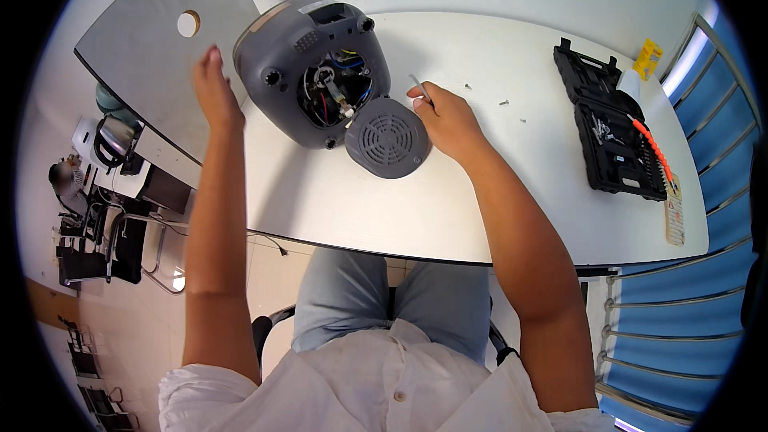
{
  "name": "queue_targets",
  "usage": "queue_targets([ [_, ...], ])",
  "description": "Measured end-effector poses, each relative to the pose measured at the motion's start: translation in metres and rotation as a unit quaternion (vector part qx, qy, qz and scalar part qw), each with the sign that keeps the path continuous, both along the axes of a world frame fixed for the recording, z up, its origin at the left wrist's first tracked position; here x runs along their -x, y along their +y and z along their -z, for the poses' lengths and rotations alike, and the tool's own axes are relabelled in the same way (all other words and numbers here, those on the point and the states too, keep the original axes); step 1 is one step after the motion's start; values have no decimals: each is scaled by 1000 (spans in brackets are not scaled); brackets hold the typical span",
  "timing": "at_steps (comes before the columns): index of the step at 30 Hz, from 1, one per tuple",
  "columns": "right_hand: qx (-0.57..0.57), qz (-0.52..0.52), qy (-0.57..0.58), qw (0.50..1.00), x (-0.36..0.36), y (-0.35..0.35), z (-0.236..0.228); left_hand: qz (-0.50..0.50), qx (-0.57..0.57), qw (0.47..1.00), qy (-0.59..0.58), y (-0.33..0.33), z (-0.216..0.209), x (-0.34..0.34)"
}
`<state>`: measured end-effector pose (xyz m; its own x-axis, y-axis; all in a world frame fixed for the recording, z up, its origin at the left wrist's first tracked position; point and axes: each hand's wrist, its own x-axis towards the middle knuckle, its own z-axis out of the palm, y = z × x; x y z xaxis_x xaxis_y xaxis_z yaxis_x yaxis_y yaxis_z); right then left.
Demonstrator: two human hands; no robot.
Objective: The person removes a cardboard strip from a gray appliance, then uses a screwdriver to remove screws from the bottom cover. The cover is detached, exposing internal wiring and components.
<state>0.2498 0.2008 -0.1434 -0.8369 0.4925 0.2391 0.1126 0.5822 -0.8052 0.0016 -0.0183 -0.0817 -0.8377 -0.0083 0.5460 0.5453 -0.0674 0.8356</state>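
Grey appliance (300,70) sits on the white table (384,216) with its wiring (349,63) showing, vented cover (388,138) off and right up against it, right hand (450,120) pinching a thin rod (418,86), left hand (216,92) loose and seemingly empty; looks like cover-off stage, next move probably wants that cover steadied.

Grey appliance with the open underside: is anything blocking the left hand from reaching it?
Nothing visible stands between the left hand and the left side of the grey appliance. The round vented cover is at the opening's lower right, by the right hand, away from that path.
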Motion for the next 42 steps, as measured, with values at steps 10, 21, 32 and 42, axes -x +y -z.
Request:
queue_targets([
  [10,-66,-6,56,996,15,-5,15,118,4,983,-137,0,101,-60],
  [21,-158,-35,-52,986,24,-23,23,31,128,958,254,5,83,-36],
  [32,166,-133,63,975,26,-9,25,317,-214,920,-78,30,85,33],
  [42,293,-157,68,941,17,-20,12,319,-208,924,-40,38,78,7],
])
